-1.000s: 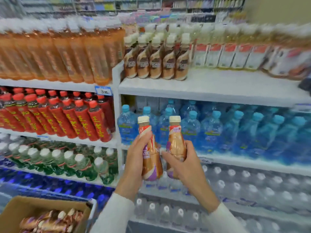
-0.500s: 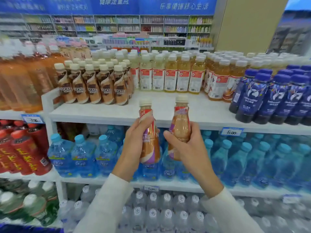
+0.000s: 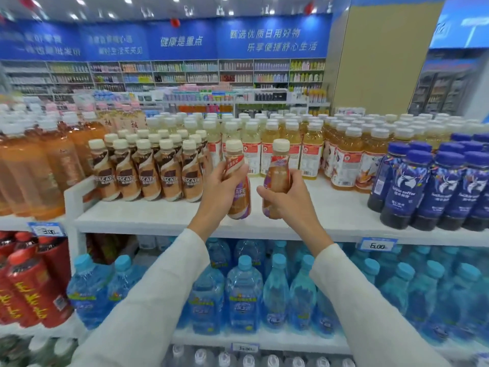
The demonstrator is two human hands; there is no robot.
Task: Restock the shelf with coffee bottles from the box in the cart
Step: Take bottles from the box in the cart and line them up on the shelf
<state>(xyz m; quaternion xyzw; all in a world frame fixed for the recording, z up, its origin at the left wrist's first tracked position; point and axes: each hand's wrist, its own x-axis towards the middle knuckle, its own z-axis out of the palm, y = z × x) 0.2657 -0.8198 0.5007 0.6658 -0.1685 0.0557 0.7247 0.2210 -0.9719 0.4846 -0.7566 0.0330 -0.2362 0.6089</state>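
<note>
Hovering just over the shelf (image 3: 158, 217) front, left hand (image 3: 219, 190) curled round left coffee bottle (image 3: 239, 201), right hand (image 3: 287, 201) curled round right coffee bottle (image 3: 277, 165). Farther back on the shelf, to the left, standing in rows, Nescafé bottles (image 3: 148, 176).

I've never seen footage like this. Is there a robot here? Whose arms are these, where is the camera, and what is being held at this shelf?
There is no robot here. A person is working with two bare hands, and the single picture comes from a wide-angle camera worn on their head, looking forward and down. That is why the arms reach in from the bottom.

The left hand grips one coffee bottle, and the right hand grips a second coffee bottle. Both are roughly upright over a bare stretch of the white shelf.

On that shelf stand brown coffee bottles to the left, yellow drinks behind and dark blue bottles to the right. Water bottles fill the shelf below.
</note>
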